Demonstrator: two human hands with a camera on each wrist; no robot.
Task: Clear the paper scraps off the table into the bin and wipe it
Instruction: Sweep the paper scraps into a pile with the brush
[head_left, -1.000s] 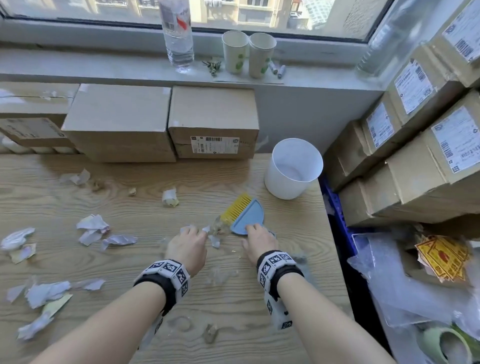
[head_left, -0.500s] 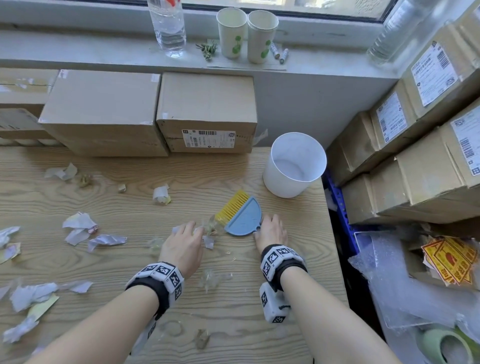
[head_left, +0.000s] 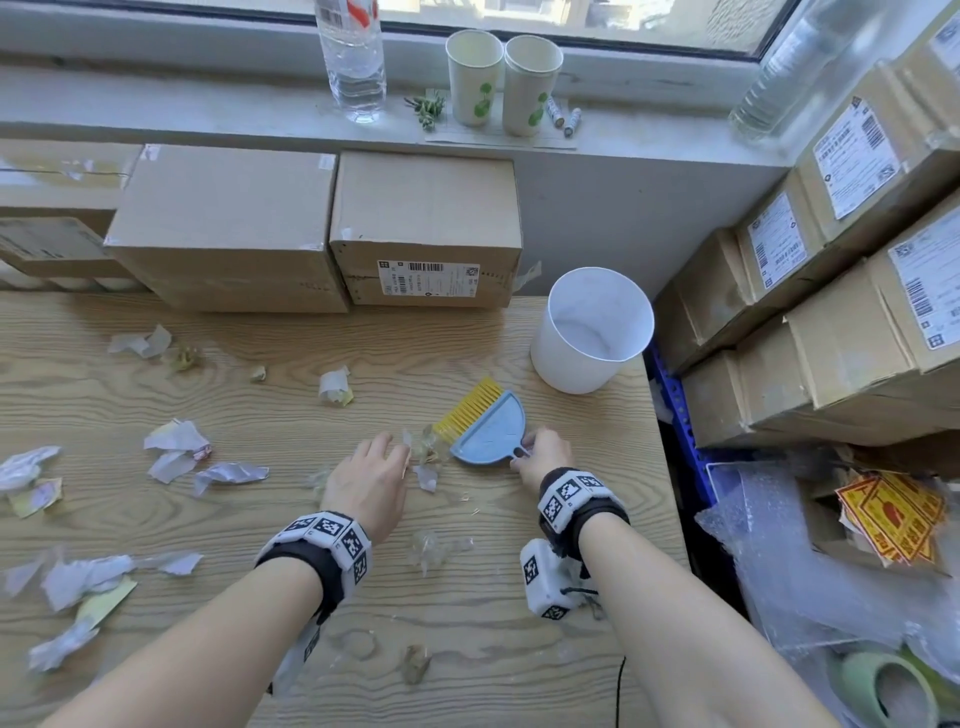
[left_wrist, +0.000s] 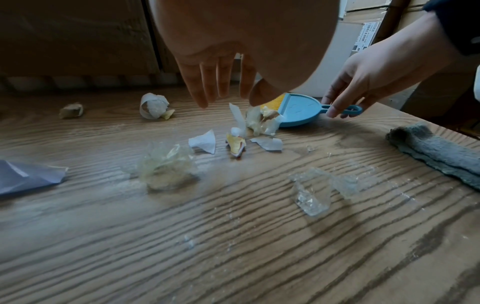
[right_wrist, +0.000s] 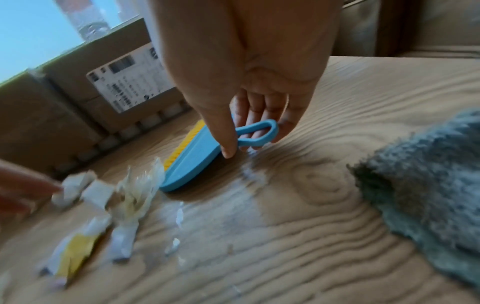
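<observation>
A small blue dustpan (head_left: 491, 431) lies on the wooden table (head_left: 260, 519) with a yellow brush (head_left: 467, 408) tucked in it. My right hand (head_left: 524, 449) has its thumb and fingers on either side of the pan's loop handle (right_wrist: 257, 131). My left hand (head_left: 395, 452) is open, its fingers (left_wrist: 207, 92) pointing down just above a clump of crumpled scraps (left_wrist: 259, 121) at the pan's mouth. More paper scraps (head_left: 176, 447) are strewn over the left of the table. The white bin (head_left: 592, 332) stands at the far right corner.
A grey cloth (left_wrist: 436, 152) lies near the right table edge, behind my right wrist. Clear plastic bits (left_wrist: 311, 193) sit in the middle. Cardboard boxes (head_left: 311, 228) line the back, and more boxes (head_left: 831, 312) are stacked on the right. A bottle and cups stand on the sill.
My right hand has slid right along the pan to its handle. My left hand has edged forward to the scraps at the pan's mouth. The pan itself has stayed put.
</observation>
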